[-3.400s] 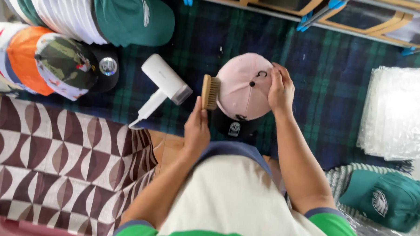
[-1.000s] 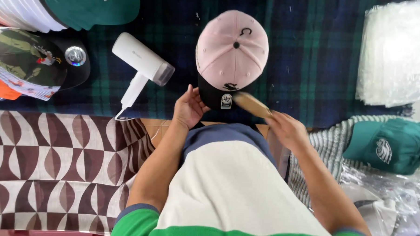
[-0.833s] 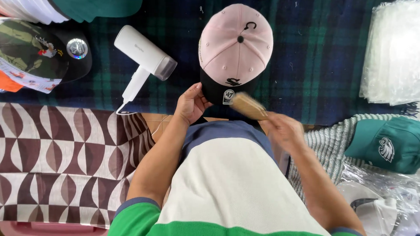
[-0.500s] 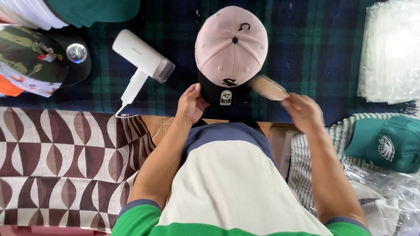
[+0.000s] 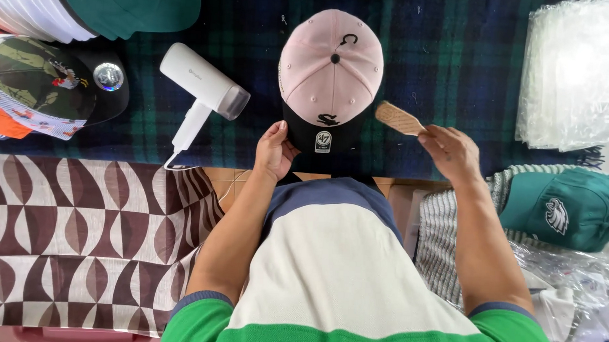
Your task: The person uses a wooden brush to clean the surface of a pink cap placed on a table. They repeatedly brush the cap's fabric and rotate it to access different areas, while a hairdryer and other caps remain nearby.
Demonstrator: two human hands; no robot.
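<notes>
A pink cap (image 5: 330, 67) with a black brim lies on the dark plaid cloth (image 5: 450, 68), brim toward me. My left hand (image 5: 274, 151) rests at the left edge of the black brim, holding it. My right hand (image 5: 451, 153) holds a small wooden brush (image 5: 399, 118) to the right of the cap, clear of it.
A white handheld steamer (image 5: 200, 93) lies left of the cap. Stacked caps (image 5: 58, 61) fill the upper left. A pile of clear plastic bags (image 5: 578, 72) sits at the upper right, and a green cap (image 5: 566, 208) on striped fabric at the right. A brown patterned cloth (image 5: 73, 230) is at the lower left.
The brush, earlier in my left hand at the cap's left side, is now in my right hand and has moved from the brim out to the right.
</notes>
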